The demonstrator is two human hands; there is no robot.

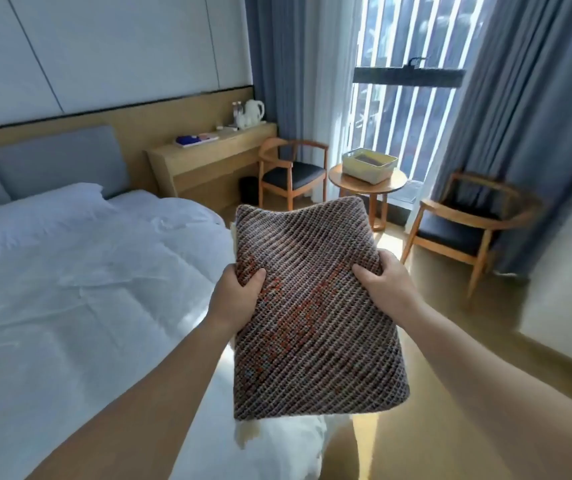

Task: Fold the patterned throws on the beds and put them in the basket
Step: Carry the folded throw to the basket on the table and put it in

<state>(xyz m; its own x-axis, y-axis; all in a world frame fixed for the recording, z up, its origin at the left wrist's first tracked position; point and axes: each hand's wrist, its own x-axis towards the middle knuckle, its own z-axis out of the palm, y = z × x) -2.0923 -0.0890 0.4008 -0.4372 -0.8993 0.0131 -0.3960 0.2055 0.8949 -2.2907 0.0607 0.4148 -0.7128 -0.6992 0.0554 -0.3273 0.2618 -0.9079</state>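
Two bare forearms reach forward and carry a folded throw (312,306) in the air, above the corner of the bed (69,306). It is brown and grey, woven in slanted lines, with some orange marks. The left hand (236,296) grips its left edge, thumb on top, and the right hand (381,282) grips the right edge in the same way.

On the left the bed has a white, slightly wrinkled cover, a white pillow (35,220) and grey cushions against a wooden headboard. Behind it a long wooden desk (208,157) stands along the wall; a white kettle (254,110) and some small flat things lie on it.

Further away, near the window, a pale yellow basket (369,167) sits on a small round wooden table (367,188). Something dark lies inside it. One wooden chair (293,171) with a dark seat stands left of this table, a second chair (464,223) to the right. Blue-grey curtains (520,133) hang on both sides of the bright window. Sunlight falls on the wooden floor (450,341).
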